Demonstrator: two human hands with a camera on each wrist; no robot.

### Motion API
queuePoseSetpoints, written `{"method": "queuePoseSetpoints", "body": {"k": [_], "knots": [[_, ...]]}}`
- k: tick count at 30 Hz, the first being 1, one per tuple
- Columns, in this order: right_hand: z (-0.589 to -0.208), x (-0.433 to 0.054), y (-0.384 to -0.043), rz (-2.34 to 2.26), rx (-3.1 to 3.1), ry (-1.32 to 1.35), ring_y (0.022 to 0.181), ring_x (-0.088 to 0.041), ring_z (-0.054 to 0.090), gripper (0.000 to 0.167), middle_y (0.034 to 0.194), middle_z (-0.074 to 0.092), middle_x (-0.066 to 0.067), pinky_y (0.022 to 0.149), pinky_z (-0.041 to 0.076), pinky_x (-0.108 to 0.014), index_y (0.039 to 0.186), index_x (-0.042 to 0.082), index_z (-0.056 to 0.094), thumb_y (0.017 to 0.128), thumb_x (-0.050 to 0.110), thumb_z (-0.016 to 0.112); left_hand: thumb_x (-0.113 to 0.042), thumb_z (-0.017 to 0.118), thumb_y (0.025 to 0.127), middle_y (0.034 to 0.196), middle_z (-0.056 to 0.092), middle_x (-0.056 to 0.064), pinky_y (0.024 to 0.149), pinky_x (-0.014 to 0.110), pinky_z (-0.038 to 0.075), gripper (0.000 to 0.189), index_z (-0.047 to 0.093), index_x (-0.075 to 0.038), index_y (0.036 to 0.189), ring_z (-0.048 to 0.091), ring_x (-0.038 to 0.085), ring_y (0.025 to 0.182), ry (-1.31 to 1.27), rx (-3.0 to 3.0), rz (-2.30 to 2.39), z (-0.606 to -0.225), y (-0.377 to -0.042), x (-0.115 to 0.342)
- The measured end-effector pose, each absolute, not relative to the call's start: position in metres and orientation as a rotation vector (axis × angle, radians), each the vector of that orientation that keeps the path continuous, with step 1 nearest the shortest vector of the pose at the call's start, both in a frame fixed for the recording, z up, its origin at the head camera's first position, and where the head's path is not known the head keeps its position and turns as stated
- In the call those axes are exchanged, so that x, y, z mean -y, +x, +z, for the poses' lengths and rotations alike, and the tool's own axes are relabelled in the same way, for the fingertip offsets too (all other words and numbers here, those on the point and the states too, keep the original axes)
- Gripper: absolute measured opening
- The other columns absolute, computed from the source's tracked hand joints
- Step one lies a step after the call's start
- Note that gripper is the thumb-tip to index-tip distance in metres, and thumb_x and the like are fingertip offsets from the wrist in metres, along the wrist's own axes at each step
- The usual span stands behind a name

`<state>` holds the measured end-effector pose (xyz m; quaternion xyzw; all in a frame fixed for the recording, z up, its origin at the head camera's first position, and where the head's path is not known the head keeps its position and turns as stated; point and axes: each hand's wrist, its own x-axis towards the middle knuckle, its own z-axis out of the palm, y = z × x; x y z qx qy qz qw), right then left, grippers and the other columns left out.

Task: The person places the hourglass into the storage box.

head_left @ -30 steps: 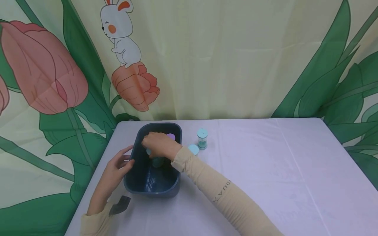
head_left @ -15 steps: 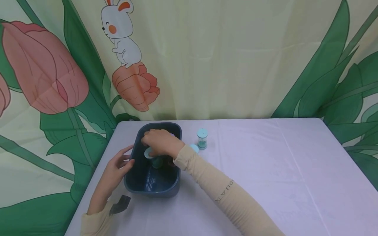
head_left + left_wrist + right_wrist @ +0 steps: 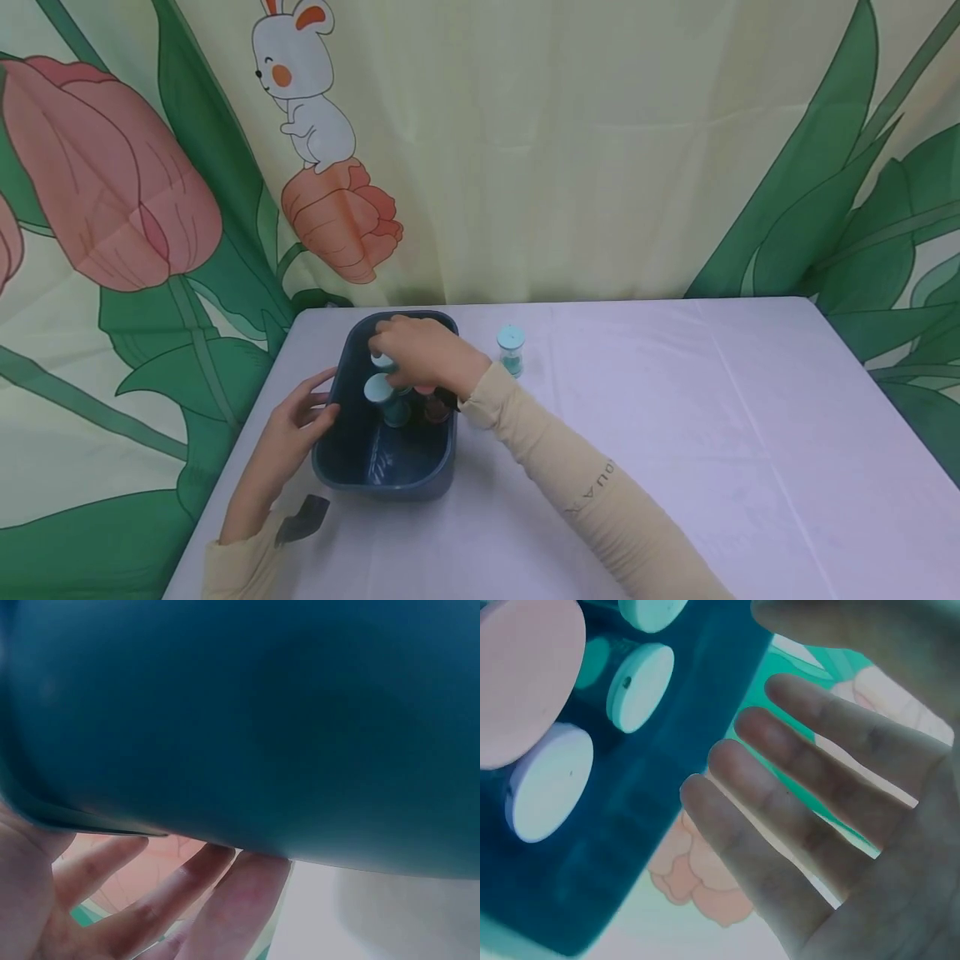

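A dark blue bin (image 3: 420,483) stands at the table's left end, with several small sand timers in its far half. One light-blue-capped timer (image 3: 378,388) stands upright in it; a second light-blue cap (image 3: 384,362) is partly covered by my right hand (image 3: 427,350). In the right wrist view, my right fingers (image 3: 772,810) are spread and extended, holding nothing, beside the bin's wall. Pink (image 3: 525,682), lilac (image 3: 551,784) and aqua (image 3: 641,688) caps show there. My left hand (image 3: 292,425) touches the bin's left side, its fingers (image 3: 240,900) lying along the outer wall.
An aqua-capped sand timer (image 3: 511,350) stands on the white-covered table (image 3: 645,400), right of the bin. My right sleeve (image 3: 570,475) crosses the table in front of it. Behind hangs a printed curtain (image 3: 570,167).
My right hand has lifted and drawn back slightly right, uncovering the light-blue-capped timer. The second light-blue cap on the table has become hidden behind my right arm. My left hand stays put.
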<state>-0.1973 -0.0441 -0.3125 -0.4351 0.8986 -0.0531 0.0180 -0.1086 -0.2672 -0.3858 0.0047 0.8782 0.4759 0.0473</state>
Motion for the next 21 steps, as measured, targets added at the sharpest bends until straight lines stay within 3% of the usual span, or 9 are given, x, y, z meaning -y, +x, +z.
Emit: {"method": "queuePoseSetpoints", "body": {"k": [8,21], "knots": [[-0.309,0.026,-0.194,-0.229,-2.843,-1.365,0.105,-0.014,0.059,0.037,0.112,0.064,0.001,0.087,0.055,-0.027,0.120,0.016,0.071,0.086,0.030,0.078,-0.039,0.058,0.100,0.140,0.052,0.026,0.101,0.061,0.044,0.063,0.033,-0.021,0.155,0.053,0.047,0.127,-0.018,-2.695,1.421,-0.387,-0.109,0.267],[-0.304,-0.009,-0.195,-0.310,-2.860,-1.296,0.103,-0.016,0.057,0.041,0.113,0.063,-0.004,0.087,0.055,-0.027,0.121,0.010,0.070,0.084,0.026,0.081,-0.033,0.058,0.101,0.139,0.053,0.027,0.100,0.061,0.044,0.061,0.034,-0.019,0.155,0.053,0.048,0.126,0.000,-2.712,1.422,-0.386,-0.107,0.265]]}}
